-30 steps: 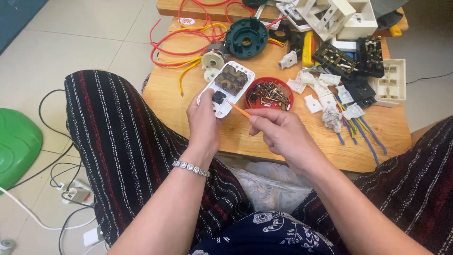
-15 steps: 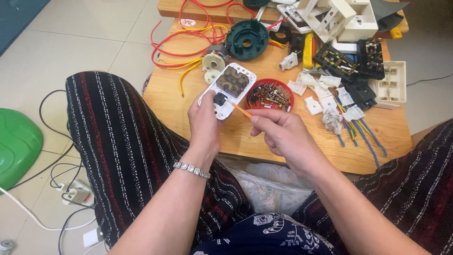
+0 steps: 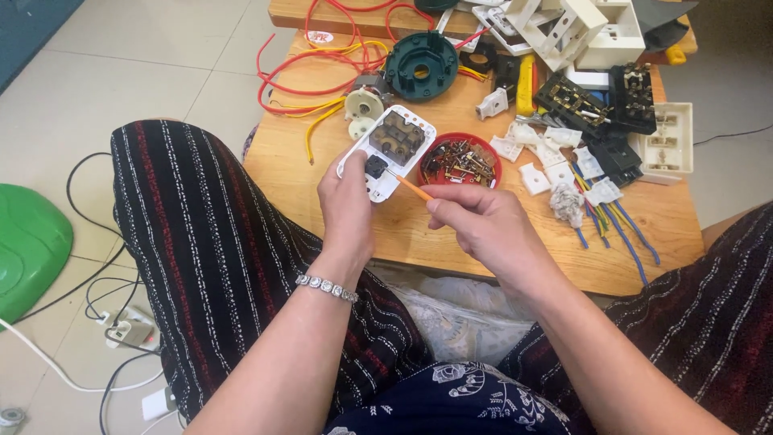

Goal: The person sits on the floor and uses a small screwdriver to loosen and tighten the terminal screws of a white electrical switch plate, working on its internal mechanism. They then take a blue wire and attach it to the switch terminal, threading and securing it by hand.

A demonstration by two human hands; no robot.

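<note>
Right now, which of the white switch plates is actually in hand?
The white plate with the brown block, gripped by the left hand above the table's near edge. The other white plates lie on the table further right; the right hand holds an orange screwdriver.

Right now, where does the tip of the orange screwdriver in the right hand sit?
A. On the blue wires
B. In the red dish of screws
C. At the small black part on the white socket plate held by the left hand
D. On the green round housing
C: the orange screwdriver in the right hand reaches to the black part on the white socket plate, which the left hand holds.
</note>
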